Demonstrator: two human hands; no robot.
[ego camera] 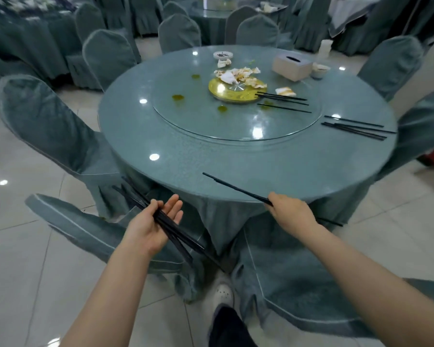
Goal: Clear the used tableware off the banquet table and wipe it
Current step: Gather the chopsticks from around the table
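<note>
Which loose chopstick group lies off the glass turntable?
The black chopsticks near the round table's right edge; the other group lies on the clear glass turntable, beside the gold plate.

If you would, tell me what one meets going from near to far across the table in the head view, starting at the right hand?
The right hand → chopsticks it grips → glass turntable → gold plate → small white dish at the far edge.

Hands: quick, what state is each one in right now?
Left hand: closed on a bundle of chopsticks, some fingers straight.
Right hand: closed on a pair of chopsticks.
</note>
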